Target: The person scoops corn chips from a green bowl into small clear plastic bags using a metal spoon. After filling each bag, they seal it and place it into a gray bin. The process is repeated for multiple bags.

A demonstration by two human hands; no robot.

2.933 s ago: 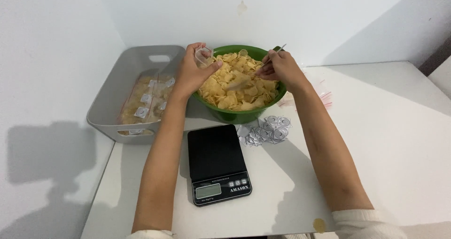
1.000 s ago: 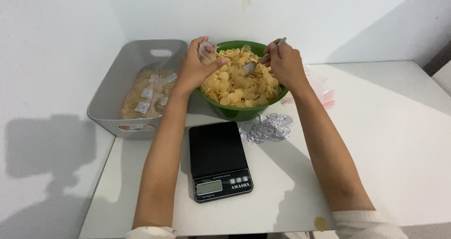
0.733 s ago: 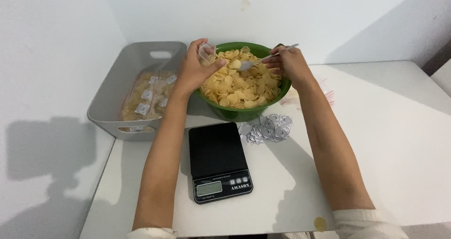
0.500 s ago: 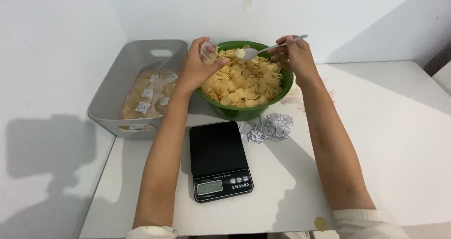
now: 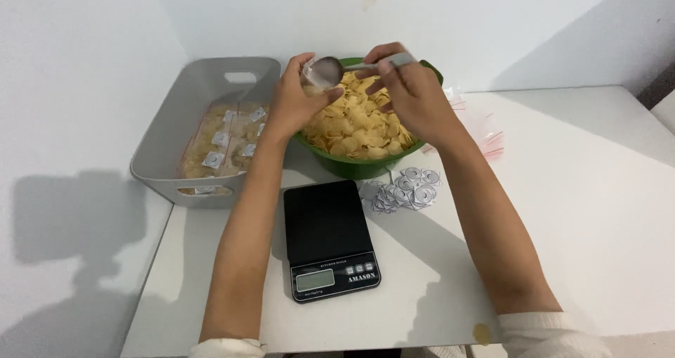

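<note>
Right hand [image 5: 415, 94], fingers closed on the spoon [image 5: 337, 68], has swung it left from over the bowl [image 5: 351, 162] to the small bag [image 5: 309, 73], pinched in the left hand [image 5: 295, 105] above the bowl's left rim.

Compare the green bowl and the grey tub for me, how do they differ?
The green bowl is round; the grey tub is rectangular, with a handle cutout in its far wall. The bowl holds loose pale chips heaped near its rim; the tub holds small filled clear bags with white labels, lying low inside. Both hands work over the bowl, left hand and right hand; neither touches the tub. Both stand on the white table.
</note>
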